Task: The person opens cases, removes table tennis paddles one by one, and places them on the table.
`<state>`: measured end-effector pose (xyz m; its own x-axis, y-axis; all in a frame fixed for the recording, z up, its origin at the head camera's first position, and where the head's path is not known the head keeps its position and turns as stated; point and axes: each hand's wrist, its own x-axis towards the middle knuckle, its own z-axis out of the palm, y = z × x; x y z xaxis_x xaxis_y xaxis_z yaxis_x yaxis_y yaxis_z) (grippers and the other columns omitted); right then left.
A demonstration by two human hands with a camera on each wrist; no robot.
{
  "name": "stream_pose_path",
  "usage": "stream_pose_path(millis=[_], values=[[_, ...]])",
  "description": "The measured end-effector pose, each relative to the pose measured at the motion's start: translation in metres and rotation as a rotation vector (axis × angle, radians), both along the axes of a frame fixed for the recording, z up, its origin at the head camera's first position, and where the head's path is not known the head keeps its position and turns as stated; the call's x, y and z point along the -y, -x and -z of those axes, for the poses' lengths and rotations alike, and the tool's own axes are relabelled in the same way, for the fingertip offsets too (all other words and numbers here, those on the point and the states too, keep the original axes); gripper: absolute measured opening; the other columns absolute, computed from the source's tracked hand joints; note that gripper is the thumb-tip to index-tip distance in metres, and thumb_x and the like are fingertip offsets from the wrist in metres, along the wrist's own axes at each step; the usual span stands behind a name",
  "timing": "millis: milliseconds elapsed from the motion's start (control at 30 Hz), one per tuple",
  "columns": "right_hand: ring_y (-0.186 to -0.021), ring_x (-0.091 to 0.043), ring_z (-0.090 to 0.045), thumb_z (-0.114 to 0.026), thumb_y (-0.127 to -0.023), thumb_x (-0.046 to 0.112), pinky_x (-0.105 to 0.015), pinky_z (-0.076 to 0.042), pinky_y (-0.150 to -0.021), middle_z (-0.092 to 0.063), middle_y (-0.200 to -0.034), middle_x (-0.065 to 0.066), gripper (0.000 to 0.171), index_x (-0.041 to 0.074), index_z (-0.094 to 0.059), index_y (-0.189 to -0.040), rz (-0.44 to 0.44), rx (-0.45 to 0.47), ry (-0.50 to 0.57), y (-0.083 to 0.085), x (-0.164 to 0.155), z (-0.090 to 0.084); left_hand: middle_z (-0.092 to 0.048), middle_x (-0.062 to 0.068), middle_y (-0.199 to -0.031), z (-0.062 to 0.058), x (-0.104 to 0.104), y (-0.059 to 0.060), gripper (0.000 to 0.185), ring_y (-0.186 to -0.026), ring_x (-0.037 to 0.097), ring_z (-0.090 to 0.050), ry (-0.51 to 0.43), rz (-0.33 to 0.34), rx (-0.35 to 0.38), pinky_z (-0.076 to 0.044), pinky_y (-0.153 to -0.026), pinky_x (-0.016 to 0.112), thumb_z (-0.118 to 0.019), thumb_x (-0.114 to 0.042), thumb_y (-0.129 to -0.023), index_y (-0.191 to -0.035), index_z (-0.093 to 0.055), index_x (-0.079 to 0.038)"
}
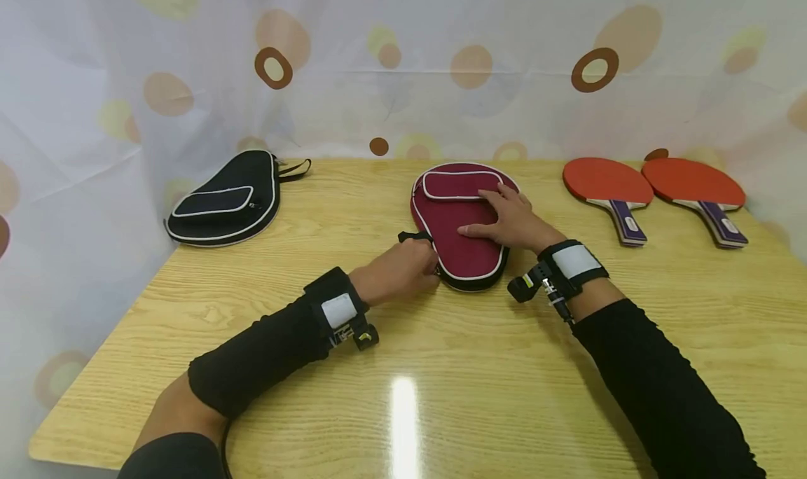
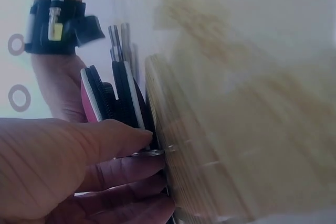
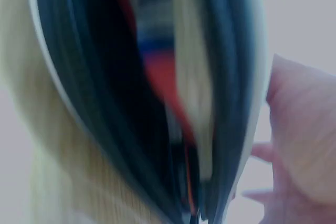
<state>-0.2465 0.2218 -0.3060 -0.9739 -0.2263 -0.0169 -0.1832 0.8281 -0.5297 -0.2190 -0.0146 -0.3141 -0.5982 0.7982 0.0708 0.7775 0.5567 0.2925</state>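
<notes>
- Two hands on the maroon paddle case, which lies flat mid-table.
- Right hand lies flat on top with fingers spread, likely pinning it down.
- Left hand pinches the zipper pull at the near left edge.
- Black case far left, two red paddles far right, untouched.

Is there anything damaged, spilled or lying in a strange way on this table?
Nothing stands out. The maroon case lies flat under the right hand, while the left hand pinches its zipper end. The black case and two red paddles lie neatly on the table.
</notes>
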Motion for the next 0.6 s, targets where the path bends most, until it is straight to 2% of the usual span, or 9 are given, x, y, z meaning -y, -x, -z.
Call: stream_pose_path(millis=[133,200,333,467,600], values=[[-0.137,-0.059,-0.015,-0.068,-0.094,0.046,-0.066,-0.031,-0.105,-0.014,-0.150,-0.041,0.095,-0.006,-0.018,-0.156,0.225,0.036,0.070,-0.017,0.009,-0.003,-0.048,-0.001,-0.074,0.000,-0.001,-0.003,0.028,-0.065,0.008,-0.044,0.023,-0.019,0.004,-0.032,-0.055,0.018,-0.071,-0.011,-0.093,-0.068,-0.058,-0.009],[-0.133,-0.056,-0.023,-0.067,-0.094,0.045,-0.063,-0.038,-0.103,-0.019,-0.147,-0.040,0.096,-0.007,-0.015,-0.156,0.286,0.057,0.135,-0.024,0.012,-0.005,-0.047,-0.002,-0.072,0.000,-0.001,-0.004,0.030,-0.063,0.008,-0.043,0.034,-0.033,0.005,-0.032,-0.054,0.018,-0.072,-0.014,-0.093,-0.068,-0.056,-0.010],[-0.135,-0.052,-0.033,-0.066,-0.096,0.041,-0.058,-0.041,-0.105,-0.023,-0.148,-0.039,0.100,-0.008,-0.003,-0.156,0.331,0.111,0.258,-0.031,0.011,-0.007,-0.041,-0.006,-0.063,-0.003,-0.002,-0.007,0.034,-0.057,0.006,-0.040,0.041,-0.052,0.026,-0.031,-0.052,0.019,-0.072,-0.017,-0.093,-0.066,-0.053,-0.011],[-0.136,-0.045,-0.040,-0.064,-0.098,0.032,-0.051,-0.041,-0.108,-0.030,-0.149,-0.037,0.097,-0.007,0.005,-0.154,0.335,0.170,0.421,-0.033,0.009,-0.008,-0.038,-0.007,-0.061,-0.008,-0.002,-0.012,0.027,-0.057,0.006,-0.038,0.016,-0.055,0.065,-0.030,-0.055,0.020,-0.072,-0.017,-0.094,-0.073,-0.059,-0.008],[-0.124,-0.037,-0.052,-0.062,-0.100,0.022,-0.040,-0.049,-0.095,-0.035,-0.145,-0.033,0.086,-0.007,0.000,-0.151,0.347,0.173,0.549,-0.033,0.009,-0.013,-0.045,-0.003,-0.067,-0.016,-0.005,-0.021,0.024,-0.063,0.010,-0.046,-0.008,-0.114,0.076,-0.036,-0.056,0.020,-0.070,-0.022,-0.096,-0.083,-0.063,-0.003]])
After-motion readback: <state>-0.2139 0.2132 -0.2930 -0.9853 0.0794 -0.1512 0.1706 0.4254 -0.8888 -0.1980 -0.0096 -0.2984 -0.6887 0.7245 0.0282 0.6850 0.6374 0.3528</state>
